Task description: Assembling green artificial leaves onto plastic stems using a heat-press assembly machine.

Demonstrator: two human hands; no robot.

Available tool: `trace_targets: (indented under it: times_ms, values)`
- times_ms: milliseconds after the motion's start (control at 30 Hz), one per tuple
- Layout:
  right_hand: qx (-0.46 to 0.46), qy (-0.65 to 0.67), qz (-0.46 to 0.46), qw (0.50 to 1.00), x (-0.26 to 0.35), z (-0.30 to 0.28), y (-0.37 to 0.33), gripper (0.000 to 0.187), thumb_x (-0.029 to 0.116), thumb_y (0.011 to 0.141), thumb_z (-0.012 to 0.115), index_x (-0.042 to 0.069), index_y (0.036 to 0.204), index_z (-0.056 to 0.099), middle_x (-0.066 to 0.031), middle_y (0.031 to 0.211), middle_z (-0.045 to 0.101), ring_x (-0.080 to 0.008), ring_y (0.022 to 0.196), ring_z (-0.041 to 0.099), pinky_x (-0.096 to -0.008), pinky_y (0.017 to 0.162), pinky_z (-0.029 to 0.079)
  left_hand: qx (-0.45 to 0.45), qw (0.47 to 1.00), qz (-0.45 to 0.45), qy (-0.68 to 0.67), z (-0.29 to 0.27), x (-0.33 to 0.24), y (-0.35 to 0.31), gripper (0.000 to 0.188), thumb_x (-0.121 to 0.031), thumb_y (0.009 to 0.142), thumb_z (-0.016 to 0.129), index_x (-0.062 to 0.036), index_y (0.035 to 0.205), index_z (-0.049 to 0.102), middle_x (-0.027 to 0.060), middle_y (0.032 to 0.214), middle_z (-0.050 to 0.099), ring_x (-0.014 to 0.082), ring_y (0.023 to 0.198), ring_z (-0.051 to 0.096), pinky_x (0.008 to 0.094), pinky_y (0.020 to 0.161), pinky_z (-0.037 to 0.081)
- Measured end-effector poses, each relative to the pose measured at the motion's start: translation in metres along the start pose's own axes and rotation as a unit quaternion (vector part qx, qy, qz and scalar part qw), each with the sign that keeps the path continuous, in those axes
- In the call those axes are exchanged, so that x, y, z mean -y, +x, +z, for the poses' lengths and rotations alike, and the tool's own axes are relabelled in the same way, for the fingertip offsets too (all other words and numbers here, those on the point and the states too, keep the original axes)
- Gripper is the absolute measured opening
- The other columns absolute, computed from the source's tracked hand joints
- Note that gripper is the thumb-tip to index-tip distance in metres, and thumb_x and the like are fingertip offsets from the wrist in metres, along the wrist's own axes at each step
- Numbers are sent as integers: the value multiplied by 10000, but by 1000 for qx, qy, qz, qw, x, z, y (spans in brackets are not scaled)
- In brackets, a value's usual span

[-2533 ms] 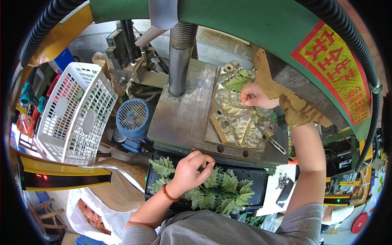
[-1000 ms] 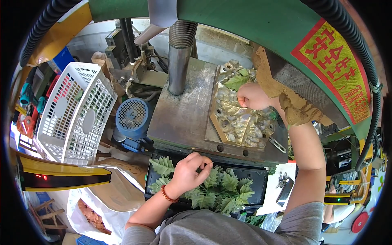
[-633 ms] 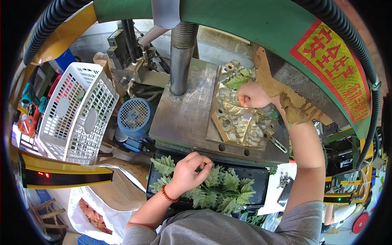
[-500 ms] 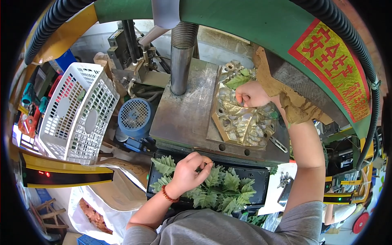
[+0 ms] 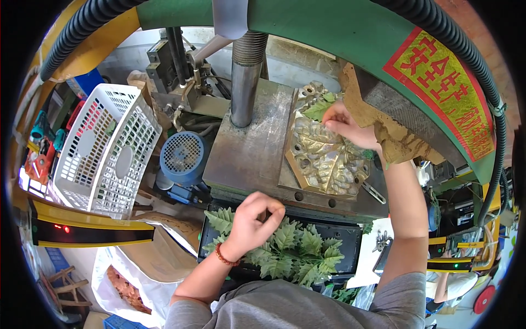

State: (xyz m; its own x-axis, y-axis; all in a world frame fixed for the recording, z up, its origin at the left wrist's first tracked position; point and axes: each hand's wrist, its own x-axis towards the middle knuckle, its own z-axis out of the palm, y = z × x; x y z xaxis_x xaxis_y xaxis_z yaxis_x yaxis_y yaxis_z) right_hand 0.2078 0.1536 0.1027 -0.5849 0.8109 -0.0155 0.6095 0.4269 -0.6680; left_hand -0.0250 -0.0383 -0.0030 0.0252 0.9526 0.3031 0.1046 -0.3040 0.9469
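My right hand [image 5: 350, 127] is over the brass leaf-shaped mould [image 5: 327, 164], fingers curled and thumb bent in. Its fingertips meet the edge of a green fabric leaf [image 5: 318, 112] lying at the mould's far end; whether they grip anything is hidden. My left hand [image 5: 255, 223], with a beaded bracelet [image 5: 226, 256] at the wrist, is closed in a pinch above the near tray. What it holds, if anything, cannot be made out. Several jagged green artificial leaves [image 5: 290, 247] lie in a black tray [image 5: 350, 255] below it.
A raised press block [image 5: 405, 98] with torn brown board overhangs my right forearm. A steel column [image 5: 246, 93] rises from the press plate [image 5: 257, 148]. At left are a white basket [image 5: 109, 159], a blue motor [image 5: 183, 156] and a yellow-black sensor bar [image 5: 93, 233]. Small tongs [image 5: 374, 193] lie beside the mould.
My right hand has shifted slightly right and farther away, up to the leaf's edge. My left hand stays over the tray with its fingers turned a little.
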Motion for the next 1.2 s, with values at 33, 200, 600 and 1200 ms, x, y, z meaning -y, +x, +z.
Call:
trace_targets:
  times_ms: [33,200,600,1200]
  values:
    - [-67,48,1,997,4,7,-12,167,78,853,593,74,1020,601,0,789,574,-99,625,471,-241,581,389,-9,999,-17,-30,-1,-4,4,51,-11,785,668,-42,825,663,-10,680,542,90,581,455,207,526,381]
    - [-85,354,-3,931,70,59,-73,375,-14,860,579,18,1215,460,-72,928,575,-102,759,515,-190,684,414,-83,929,-165,-321,3,-28,29,26,-9,821,665,-23,843,668,-9,732,571,64,616,444,184,570,376]
    - [-229,378,-49,896,78,122,-131,487,-90,835,560,16,1275,381,-97,935,588,-117,808,541,-188,709,426,26,973,-58,-222,37,-40,11,53,-31,849,660,-10,896,673,-8,758,578,57,626,432,171,585,363]
    - [-265,504,-24,822,89,123,-165,424,-72,863,556,-9,1245,383,-112,935,611,-114,723,537,-204,637,442,-21,991,-5,-132,47,-58,-13,133,-44,797,722,-44,921,673,-21,703,522,68,555,415,177,463,324]
